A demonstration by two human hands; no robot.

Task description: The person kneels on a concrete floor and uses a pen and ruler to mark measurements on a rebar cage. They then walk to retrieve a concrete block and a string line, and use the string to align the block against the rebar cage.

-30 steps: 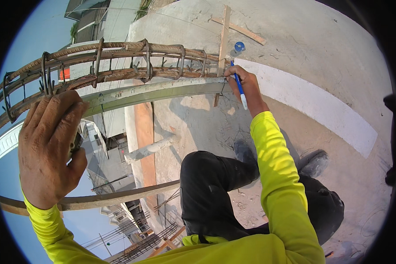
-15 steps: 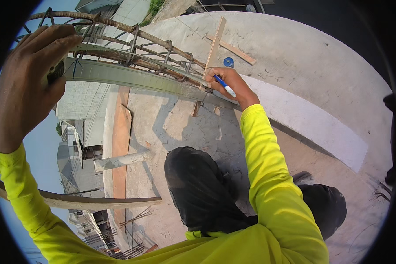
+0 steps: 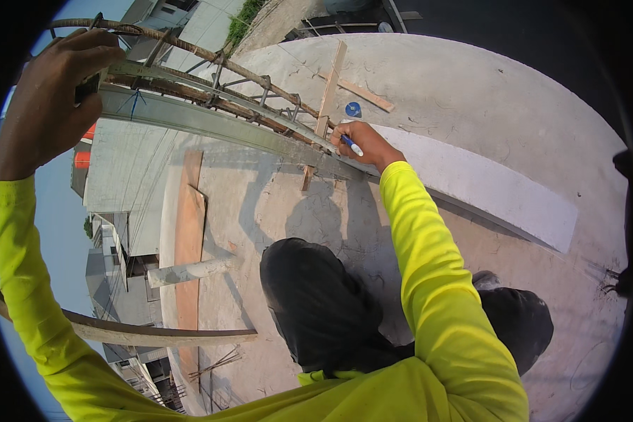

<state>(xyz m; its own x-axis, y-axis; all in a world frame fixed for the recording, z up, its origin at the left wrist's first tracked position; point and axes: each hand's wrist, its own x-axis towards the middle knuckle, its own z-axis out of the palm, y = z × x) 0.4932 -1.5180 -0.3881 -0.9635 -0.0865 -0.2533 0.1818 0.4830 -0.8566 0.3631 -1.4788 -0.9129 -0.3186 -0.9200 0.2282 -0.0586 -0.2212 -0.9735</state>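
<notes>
Hand, L [image 3: 60, 105], at 10 o'clock: arm raised, fingers together, thumb opposed, pinching dark obj. [image 3: 88, 88], part hidden, at near end of green bar [image 3: 197, 123]; prob. held high to keep bar in line w/ steel cage [image 3: 183, 90]. Bar runs 10 to approx. 1 o'clock. R hand [image 3: 364, 144], 1 o'clock: forearm extended, fingers curled, pinching blue pen [image 3: 351, 145], prob. for close control; tip hidden.

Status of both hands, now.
Left hand: closed around a tape measure, mostly hidden.
Right hand: closed, holding a blue pen with a white end.
</notes>
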